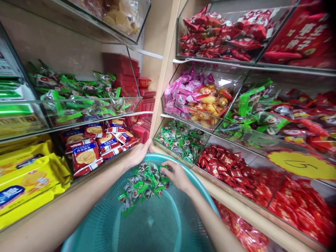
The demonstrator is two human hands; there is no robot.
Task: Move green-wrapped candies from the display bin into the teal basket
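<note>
A large teal plastic basket (207, 185) with mesh walls is in front of me. My left hand (140, 153) is at its far rim by the shelf corner, closed against the rim, with some fingers hidden. Inside the basket, against the far wall, lies a heap of small candies (144, 183) in clear and green wrappers. My right hand (175, 174) reaches over the right rim, thumb and fingers bent together at the heap's right edge, pinching a green-wrapped candy. Similar small green-wrapped candies (181, 140) fill the shelf bin just behind the right hand.
Red-and-blue cookie packets (86, 154) and yellow packages (31, 182) are on the left shelves. Red-wrapped candies (223, 162) fill bins on the right, below a yellow price tag (301, 164). A wooden post (159, 77) stands in the corner. Clear shelf fronts surround the basket's far side.
</note>
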